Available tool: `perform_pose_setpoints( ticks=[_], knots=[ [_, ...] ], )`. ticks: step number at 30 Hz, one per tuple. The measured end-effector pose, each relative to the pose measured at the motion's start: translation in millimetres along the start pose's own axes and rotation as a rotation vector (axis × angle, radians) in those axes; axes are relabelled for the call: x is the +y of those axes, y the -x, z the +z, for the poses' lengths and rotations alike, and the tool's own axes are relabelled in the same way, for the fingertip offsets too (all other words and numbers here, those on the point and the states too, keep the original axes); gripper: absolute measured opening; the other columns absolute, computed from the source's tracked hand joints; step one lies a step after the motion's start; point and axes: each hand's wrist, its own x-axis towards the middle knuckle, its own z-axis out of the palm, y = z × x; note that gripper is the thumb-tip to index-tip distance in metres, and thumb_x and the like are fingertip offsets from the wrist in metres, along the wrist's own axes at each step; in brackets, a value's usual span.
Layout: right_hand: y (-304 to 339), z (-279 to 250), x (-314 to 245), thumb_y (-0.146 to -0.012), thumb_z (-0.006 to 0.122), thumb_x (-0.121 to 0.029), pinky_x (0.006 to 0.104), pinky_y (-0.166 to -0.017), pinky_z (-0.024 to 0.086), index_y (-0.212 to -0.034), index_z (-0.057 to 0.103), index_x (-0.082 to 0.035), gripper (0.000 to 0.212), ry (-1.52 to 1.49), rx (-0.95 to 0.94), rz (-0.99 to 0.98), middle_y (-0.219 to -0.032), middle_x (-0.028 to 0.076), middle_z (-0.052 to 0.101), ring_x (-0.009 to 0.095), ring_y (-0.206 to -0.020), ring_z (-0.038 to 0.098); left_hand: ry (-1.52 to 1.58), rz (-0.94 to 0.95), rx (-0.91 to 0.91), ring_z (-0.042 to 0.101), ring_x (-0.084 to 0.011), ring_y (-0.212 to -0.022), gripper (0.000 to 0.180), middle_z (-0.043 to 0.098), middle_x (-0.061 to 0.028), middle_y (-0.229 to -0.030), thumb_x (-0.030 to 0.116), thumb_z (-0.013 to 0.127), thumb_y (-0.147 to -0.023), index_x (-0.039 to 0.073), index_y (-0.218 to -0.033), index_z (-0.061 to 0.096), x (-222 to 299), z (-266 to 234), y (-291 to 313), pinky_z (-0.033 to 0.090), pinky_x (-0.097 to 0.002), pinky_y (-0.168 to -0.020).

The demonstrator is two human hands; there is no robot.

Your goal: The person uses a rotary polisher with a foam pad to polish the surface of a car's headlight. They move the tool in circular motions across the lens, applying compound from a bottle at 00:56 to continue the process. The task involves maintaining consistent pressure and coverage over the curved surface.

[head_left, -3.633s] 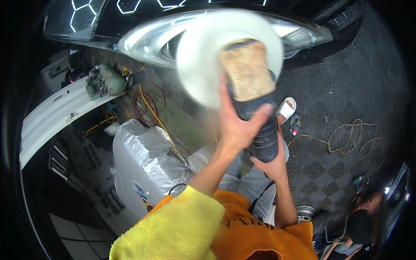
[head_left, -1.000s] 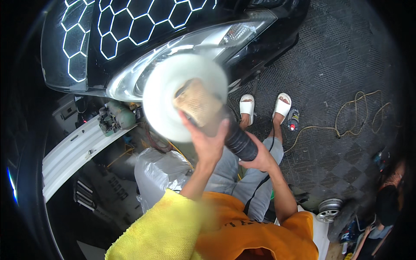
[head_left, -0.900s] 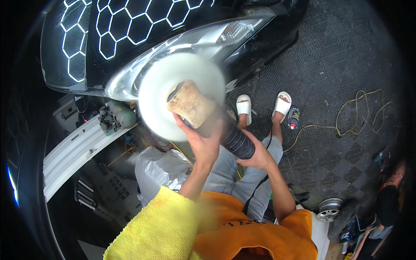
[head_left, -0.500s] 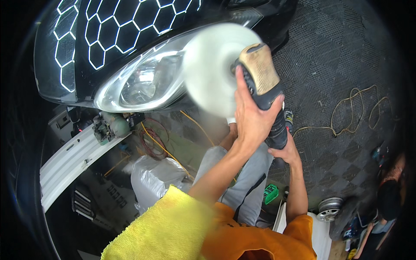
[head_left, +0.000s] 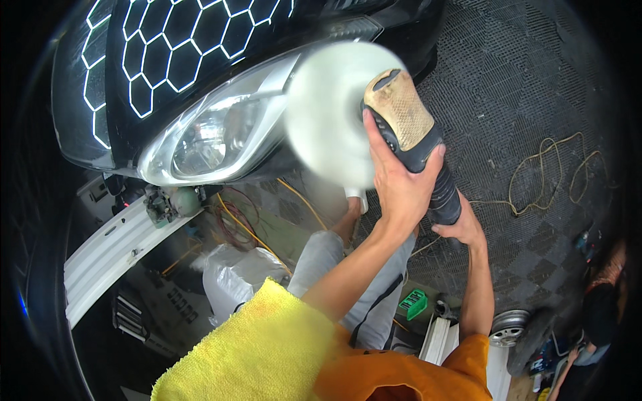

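My left hand [head_left: 400,190] wraps around the front of a polisher [head_left: 404,120] with a tan and black body, thumb and fingers on either side of it. Lower down, my right hand [head_left: 465,224] grips the rear end of its black handle. The round white polishing pad [head_left: 321,110] is blurred as if spinning. In this view it overlaps the outer end of a car headlight [head_left: 214,137]; whether it touches the lens I cannot tell. A yellow towel [head_left: 247,341] lies across my left upper arm or shoulder.
The black car's hood [head_left: 167,40] reflects hexagonal lights. Below sit a white panel [head_left: 103,250], a greenish compressor-like machine [head_left: 180,200] and a silvery plastic-wrapped bundle [head_left: 234,271]. A thin cable [head_left: 515,194] loops over the mat floor. A wheel rim [head_left: 508,327] and another person [head_left: 595,314] are at right.
Both hands and the polisher handle have shifted slightly right and down. The headlight sits a little lower and further left in view. Both hands keep their grip.
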Motion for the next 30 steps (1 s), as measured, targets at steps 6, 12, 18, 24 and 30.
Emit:
perform_pose_setpoints(
  ticks=[6,12,18,24,30],
  knots=[
    [-17.3,-24.7,-0.3,-0.056,0.081,-0.016,0.0331,-0.101,0.041,-0.136,0.046,0.002,0.089,0.030,0.010,-0.035,-0.121,0.007,0.060,0.018,-0.111,0.056,-0.013,0.052,-0.021,0.048,-0.0471,-0.124,0.114,0.037,-0.0337,-0.139,0.021,0.079,-0.078,0.004,-0.154,-0.003,14.3,24.4,-20.5,0.041,-0.0505,-0.103],
    [-5.1,-15.2,5.4,-0.053,0.082,-0.016,0.0334,-0.102,0.040,-0.136,0.047,0.001,0.092,-0.071,-0.022,0.024,-0.121,0.008,0.060,0.018,-0.112,0.055,-0.033,0.001,-0.007,0.047,-0.0478,-0.125,0.114,0.036,-0.0342,-0.140,0.022,0.080,-0.078,0.003,-0.154,-0.003,-4.0,17.3,-1.4,0.041,-0.0503,-0.104],
    [-15.1,-35.5,10.6,-0.054,0.081,-0.009,0.0315,-0.098,0.043,-0.137,0.045,0.003,0.091,-0.050,0.028,0.030,-0.118,0.007,0.061,0.017,-0.107,0.057,-0.019,0.031,-0.019,0.048,-0.0479,-0.123,0.116,0.037,-0.0332,-0.138,0.021,0.080,-0.078,0.004,-0.154,-0.005,-0.6,34.2,-14.3,0.043,-0.0498,-0.101],
    [-19.7,-30.2,1.6,-0.054,0.079,-0.008,0.0321,-0.099,0.042,-0.137,0.045,0.002,0.091,-0.115,0.006,0.065,-0.119,0.006,0.060,0.017,-0.108,0.057,-0.052,0.006,-0.029,0.053,-0.0464,-0.115,0.115,0.043,-0.0297,-0.129,0.022,0.080,-0.078,0.008,-0.155,-0.005,8.7,33.3,-19.2,0.046,-0.0502,-0.096],
    [-12.4,-16.8,19.4,-0.050,0.082,-0.014,0.0341,-0.100,0.041,-0.135,0.049,0.000,0.093,-0.008,-0.050,0.068,-0.120,0.009,0.061,0.019,-0.111,0.057,-0.162,0.073,0.039,0.049,-0.0473,-0.124,0.116,0.034,-0.0335,-0.142,0.022,0.080,-0.078,0.004,-0.154,-0.006,-8.4,14.3,1.9,0.044,-0.0491,-0.101]
  ],
)
